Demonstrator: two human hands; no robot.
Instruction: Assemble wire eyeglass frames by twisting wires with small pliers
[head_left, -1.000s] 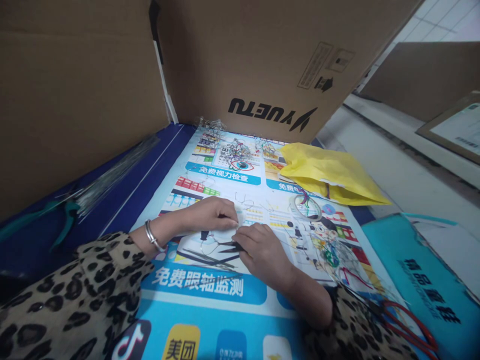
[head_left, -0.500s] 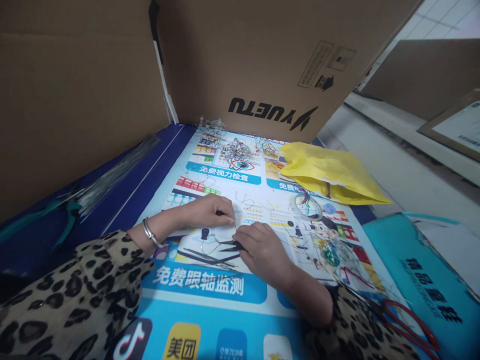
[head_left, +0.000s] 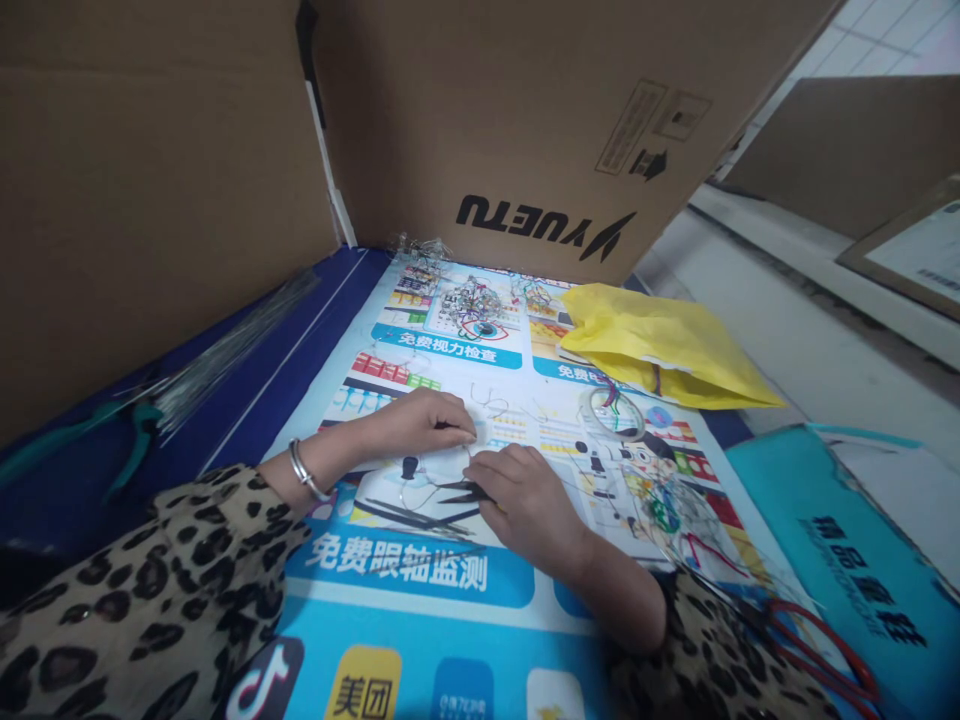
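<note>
My left hand [head_left: 427, 422] has its thumb and fingers pinched together above the printed sheet, with a bit of thin wire [head_left: 409, 497] around and below the fingertips, hard to follow. Just to the right, my right hand [head_left: 529, 503] is closed round a dark tool with two pointed tips [head_left: 459, 491], its tips pointing left. Most of that tool is hidden in the palm. Several dark thin sticks [head_left: 412, 517] lie on the sheet below the tips. The two hands are close together, with a small gap between the fingertips.
Tangled wire [head_left: 476, 300] lies at the back. To the right are a yellow bag [head_left: 660, 340], a tape roll [head_left: 616, 414], a coloured wire tangle [head_left: 675, 515] and red-handled tool [head_left: 825, 655]. Green-handled pliers [head_left: 139, 440] and straight wires [head_left: 240, 345] lie left. Cardboard [head_left: 465, 110] walls the back.
My left hand has shifted slightly to the right, its fingertips moving a little. My right hand and the dark pointed tool stay almost in place.
</note>
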